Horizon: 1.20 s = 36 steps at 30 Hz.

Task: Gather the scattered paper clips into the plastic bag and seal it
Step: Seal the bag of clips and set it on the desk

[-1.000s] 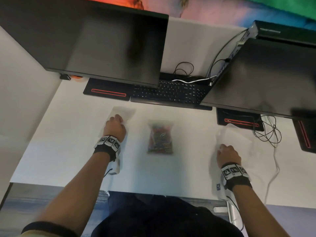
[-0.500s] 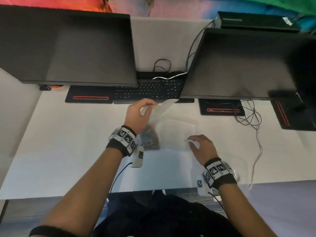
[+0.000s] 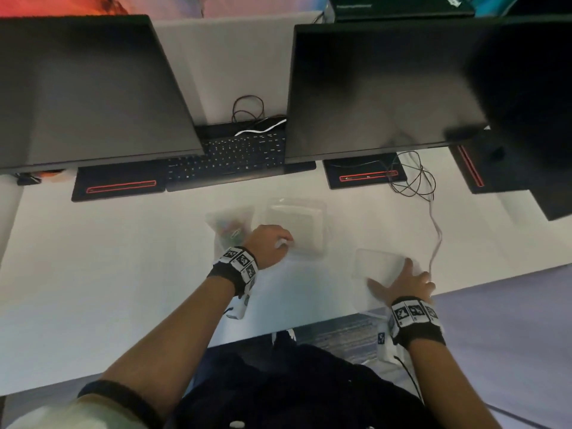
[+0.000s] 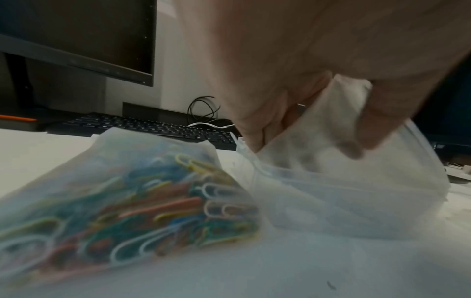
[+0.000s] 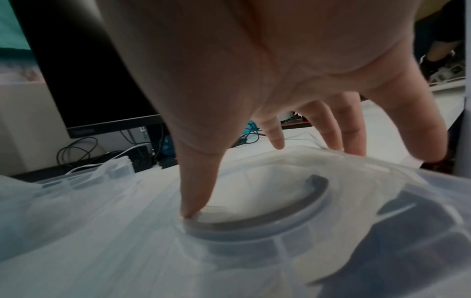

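1. One plastic bag [image 3: 230,222] of paper clips [image 4: 163,203] lies flat on the white worktop [image 3: 108,274], at 10 o'clock from the left hand [image 3: 269,246]; the clips are many, too tangled to count, in yellow, green, blue, white and salmon.
2. One clear, rectangular plastic container [image 3: 295,226] sits just beside the bag, at its 3 o'clock.
3. The left hand pinches the container's near edge (thin, cloudy plastic) with curled fingers [image 4: 367,129].
4. One clear lid [image 3: 379,266] lies near the worktop's front edge; the right hand [image 3: 405,281] rests on it, fingers straight and spread, thumb [image 5: 198,181] touching a raised ring.
5. Two dark monitors, left [image 3: 89,88] and right [image 3: 387,85], stand behind; one black keyboard [image 3: 226,157] lies between them.
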{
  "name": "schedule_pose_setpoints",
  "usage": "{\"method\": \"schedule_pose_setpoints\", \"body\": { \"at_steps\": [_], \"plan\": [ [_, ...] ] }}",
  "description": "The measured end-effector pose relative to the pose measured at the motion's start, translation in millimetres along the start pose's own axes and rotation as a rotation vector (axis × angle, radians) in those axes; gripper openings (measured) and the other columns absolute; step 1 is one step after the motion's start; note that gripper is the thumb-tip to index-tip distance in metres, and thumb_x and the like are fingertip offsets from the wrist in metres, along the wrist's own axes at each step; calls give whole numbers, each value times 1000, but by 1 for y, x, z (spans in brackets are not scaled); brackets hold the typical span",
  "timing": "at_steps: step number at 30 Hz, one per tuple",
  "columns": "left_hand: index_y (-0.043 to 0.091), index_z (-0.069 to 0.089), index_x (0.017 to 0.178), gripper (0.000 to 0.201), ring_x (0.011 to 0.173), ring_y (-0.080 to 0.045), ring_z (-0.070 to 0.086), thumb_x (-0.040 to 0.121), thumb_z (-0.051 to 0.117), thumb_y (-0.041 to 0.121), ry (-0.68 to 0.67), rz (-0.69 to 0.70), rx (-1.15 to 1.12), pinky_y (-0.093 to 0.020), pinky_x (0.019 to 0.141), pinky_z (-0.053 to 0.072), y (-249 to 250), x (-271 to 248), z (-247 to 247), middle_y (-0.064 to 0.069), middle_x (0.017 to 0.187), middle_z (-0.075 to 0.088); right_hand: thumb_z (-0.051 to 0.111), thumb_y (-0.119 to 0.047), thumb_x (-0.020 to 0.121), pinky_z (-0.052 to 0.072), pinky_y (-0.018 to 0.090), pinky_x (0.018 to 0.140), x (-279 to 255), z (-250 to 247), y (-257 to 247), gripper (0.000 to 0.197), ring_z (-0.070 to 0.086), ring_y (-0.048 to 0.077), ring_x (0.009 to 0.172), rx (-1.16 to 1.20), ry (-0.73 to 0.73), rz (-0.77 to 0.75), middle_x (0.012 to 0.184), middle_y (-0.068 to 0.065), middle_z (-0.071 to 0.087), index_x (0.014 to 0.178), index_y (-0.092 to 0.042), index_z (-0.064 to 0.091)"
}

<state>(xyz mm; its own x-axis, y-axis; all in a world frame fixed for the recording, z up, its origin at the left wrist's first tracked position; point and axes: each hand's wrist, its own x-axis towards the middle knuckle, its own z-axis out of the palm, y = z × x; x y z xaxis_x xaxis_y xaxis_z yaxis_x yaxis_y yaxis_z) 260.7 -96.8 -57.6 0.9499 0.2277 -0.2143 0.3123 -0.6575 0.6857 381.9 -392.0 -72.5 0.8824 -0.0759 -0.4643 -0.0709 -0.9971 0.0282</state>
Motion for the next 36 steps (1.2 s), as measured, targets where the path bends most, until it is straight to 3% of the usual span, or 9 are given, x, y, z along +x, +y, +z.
{"method": "schedule_pose_setpoints", "body": {
  "at_steps": [3, 8, 11, 15, 20, 25, 28, 32, 36],
  "plan": [
    [17, 72, 92, 28, 86, -13, 59, 84, 70, 44, -30, -29, 61, -24, 81, 42, 0, 1, -1, 3, 92, 71, 66, -73, 60, 42, 51, 95, 2, -2, 2, 111, 35, 41, 126, 57, -18, 14, 139, 21, 30, 144, -25, 10],
    [14, 67, 97, 13, 73, -14, 60, 91, 67, 24, 117, -18, -115, -18, 68, 41, -6, 11, 0, 7, 80, 62, 73, -78, 43, 46, 49, 92, 2, -7, 1, 129, 42, 41, 118, 100, -3, 3, 130, 23, 38, 142, -27, 7],
    [20, 69, 103, 15, 85, -15, 64, 89, 66, 16, 167, 63, -53, -28, 82, 50, -11, 25, -4, 2, 94, 68, 79, -68, 51, 47, 44, 91, 3, -17, 3, 133, 52, 39, 116, 229, -18, -40, 127, 22, 52, 147, -26, -2],
    [28, 74, 108, 24, 93, -25, 58, 89, 63, 19, 241, 117, 241, -39, 92, 45, -11, 46, -3, -5, 99, 60, 75, -34, 79, 49, 43, 91, 1, -37, 2, 94, 61, 36, 105, 504, 66, -186, 100, 15, 69, 150, -24, 14],
    [28, 55, 135, 52, 119, -32, 44, 85, 56, 16, 27, 32, 573, -39, 106, 30, -11, 49, 7, -12, 128, 47, 61, -19, 91, 50, 31, 81, -8, -78, -12, 63, 63, 23, 78, 721, 248, -426, 89, 6, 69, 146, -28, 31],
    [23, 50, 139, 63, 127, -28, 40, 79, 60, 6, 276, -86, 182, -40, 111, 32, -11, 41, -2, -10, 138, 41, 52, -15, 96, 49, 10, 62, -27, -103, -51, 55, 60, 10, 62, 1019, 179, -616, 82, -7, 70, 145, -27, 30],
    [18, 52, 137, 52, 122, -27, 47, 88, 55, 2, 404, -187, -111, -39, 111, 38, -18, 31, -16, -13, 131, 45, 52, -14, 97, 56, 20, 68, -25, -93, -84, 58, 64, 13, 73, 1114, -40, -647, 94, -1, 70, 147, -30, 27],
    [12, 59, 130, 35, 104, -23, 59, 97, 47, 8, 460, -317, -224, -25, 94, 44, -23, 15, -27, -13, 122, 61, 54, -7, 95, 57, 24, 58, -13, -58, -127, 60, 62, 19, 67, 1162, -236, -592, 94, 9, 59, 148, -21, 29],
    [15, 69, 117, 29, 99, -27, 66, 96, 49, 11, 376, -404, -266, -36, 98, 51, -26, 8, -22, -11, 114, 71, 55, -11, 95, 58, 24, 58, -1, -30, -148, 59, 64, 19, 66, 1091, -294, -512, 105, 15, 60, 148, -19, 30]
  ]
}}
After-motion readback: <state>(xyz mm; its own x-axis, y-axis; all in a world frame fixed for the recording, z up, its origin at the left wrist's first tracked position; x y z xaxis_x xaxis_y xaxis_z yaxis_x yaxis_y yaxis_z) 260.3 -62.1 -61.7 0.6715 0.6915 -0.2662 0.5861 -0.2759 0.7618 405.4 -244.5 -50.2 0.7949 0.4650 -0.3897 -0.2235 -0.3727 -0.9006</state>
